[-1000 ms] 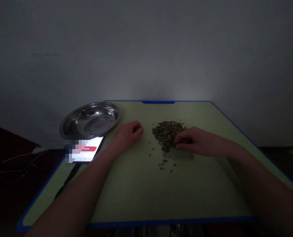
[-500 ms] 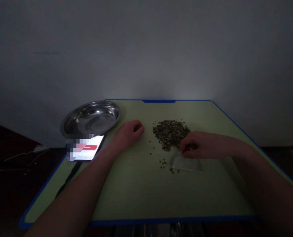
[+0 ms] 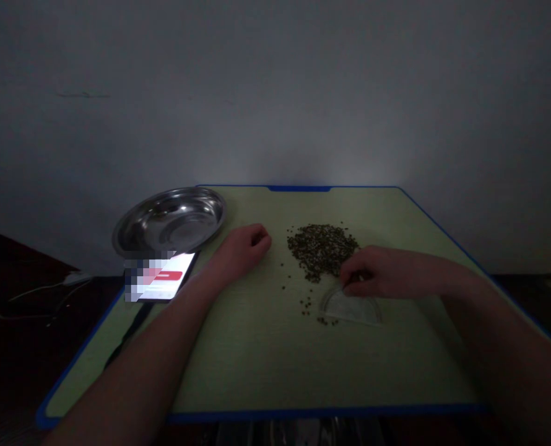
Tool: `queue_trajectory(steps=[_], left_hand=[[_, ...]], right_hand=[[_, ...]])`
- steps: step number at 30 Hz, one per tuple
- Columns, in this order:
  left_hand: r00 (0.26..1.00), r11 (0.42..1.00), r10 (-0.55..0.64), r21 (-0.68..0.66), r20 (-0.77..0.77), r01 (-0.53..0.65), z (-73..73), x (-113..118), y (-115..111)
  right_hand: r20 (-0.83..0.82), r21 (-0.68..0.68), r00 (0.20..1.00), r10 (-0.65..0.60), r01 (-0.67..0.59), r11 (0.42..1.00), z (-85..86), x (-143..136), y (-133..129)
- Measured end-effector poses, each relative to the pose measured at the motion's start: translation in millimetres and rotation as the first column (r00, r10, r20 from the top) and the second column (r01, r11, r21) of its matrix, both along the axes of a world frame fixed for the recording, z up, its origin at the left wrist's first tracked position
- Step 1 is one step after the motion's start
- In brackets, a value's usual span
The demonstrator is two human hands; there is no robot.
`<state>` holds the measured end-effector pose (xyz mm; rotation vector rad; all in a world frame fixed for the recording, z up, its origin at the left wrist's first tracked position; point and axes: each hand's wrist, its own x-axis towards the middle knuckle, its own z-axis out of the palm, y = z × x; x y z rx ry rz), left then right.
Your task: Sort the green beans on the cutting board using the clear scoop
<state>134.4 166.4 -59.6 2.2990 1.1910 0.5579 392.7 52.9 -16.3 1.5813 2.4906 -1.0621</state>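
Note:
A heap of small dark seeds or beans [image 3: 321, 246] lies on the pale green table [image 3: 275, 359], with several loose ones in front of it. Left of the heap, my left hand [image 3: 250, 244] rests with its fingers curled; what it holds, if anything, is too dark to make out. My right hand [image 3: 363, 272] is at the heap's right front edge, its fingertips pinched on the top of a clear, half-round protractor [image 3: 352, 310]. The protractor's straight edge faces me.
A shiny metal basin [image 3: 171, 220] stands at the back left. In front of it lies a lit phone or tablet [image 3: 166, 279], beside my left forearm, with a dark strap [image 3: 131, 331] below. A grey wall rises behind the table.
The protractor has shifted very slightly and its outline now looks a little flatter. Both hands have stayed almost where they were.

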Motion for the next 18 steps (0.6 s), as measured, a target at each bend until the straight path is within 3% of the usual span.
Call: queue_trajectory(steps=[5,10,18], left_hand=[[1.0,1.0,-0.004,0.006,0.012,0.004,0.4,0.1,-0.3],[1.0,1.0,0.001,-0.004,0.009,-0.001,2.7,0.7,-1.5],[1.0,1.0,0.001,0.005,0.001,-0.001,1.9,0.7,-1.8]], right_hand=[[0.035,0.02,0.999,-0.007,0.006,1.0,0.0,-10.2,-1.9],[0.087,0.09,0.992,-0.091,0.083,0.992,0.5,-0.3,1.1],[0.035,0.019,0.999,0.011,-0.011,1.0,1.6,-10.9,-7.9]])
